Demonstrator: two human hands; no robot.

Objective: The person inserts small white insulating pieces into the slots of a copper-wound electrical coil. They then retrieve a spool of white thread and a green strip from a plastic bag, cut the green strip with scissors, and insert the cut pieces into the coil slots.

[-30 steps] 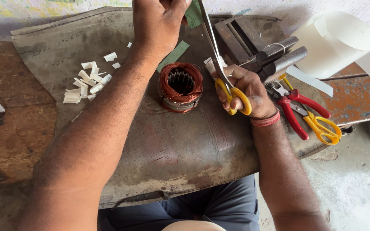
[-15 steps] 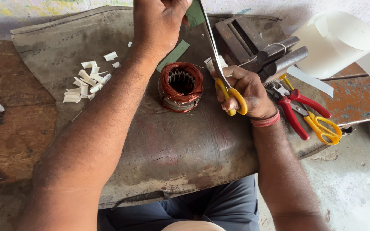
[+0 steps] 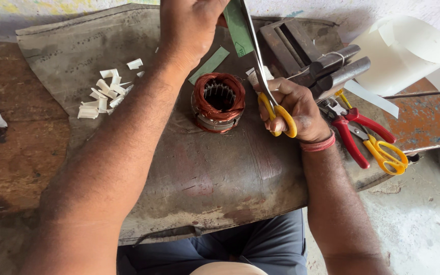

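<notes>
While left hand [image 3: 189, 30] pinches green insulation strip [image 3: 238, 25] at 12 o'clock: thin, floppy, light; hold near edge. Right hand [image 3: 294, 109] fingers clamped on yellow-handled scissors [image 3: 268, 97], blades at strip.

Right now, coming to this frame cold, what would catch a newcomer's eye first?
The yellow-handled scissors in the right hand, blades up against a green strip that the left hand holds at the top of the frame. Just below sits a copper-wound stator on the worn mat, with a heap of white paper scraps to its left and red pliers at the right.
</notes>
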